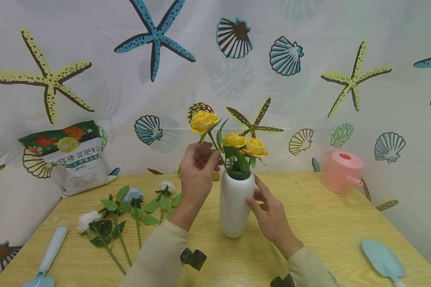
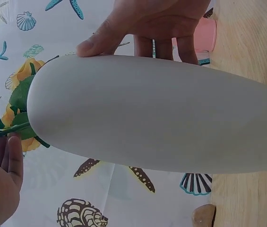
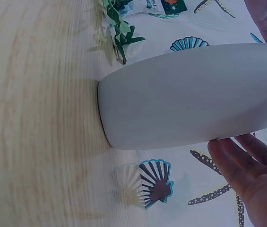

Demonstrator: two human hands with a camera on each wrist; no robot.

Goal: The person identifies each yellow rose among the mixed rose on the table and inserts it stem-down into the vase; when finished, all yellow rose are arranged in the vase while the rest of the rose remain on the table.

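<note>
A white vase (image 1: 233,207) stands upright on the wooden table (image 1: 327,223) with two yellow roses (image 1: 244,145) in it. My left hand (image 1: 197,165) pinches the green stem of a third yellow rose (image 1: 203,121), held just above and left of the vase mouth with its stem slanting down towards the leaves there. My right hand (image 1: 267,209) holds the vase's right side, thumb in front and fingers behind. In the left wrist view the vase (image 2: 157,113) fills the frame, with the right hand (image 2: 157,23) beyond it and the left hand (image 2: 1,182) on the stem (image 2: 10,128). The right wrist view shows the vase (image 3: 194,94) and my right hand (image 3: 251,175).
Several white and pale blue flowers (image 1: 129,207) lie on the table's left side. A fertiliser bag (image 1: 72,155) leans at the back left. A pink watering can (image 1: 341,171) stands at the back right. A blue trowel (image 1: 382,259) lies front right, another blue tool (image 1: 48,255) front left.
</note>
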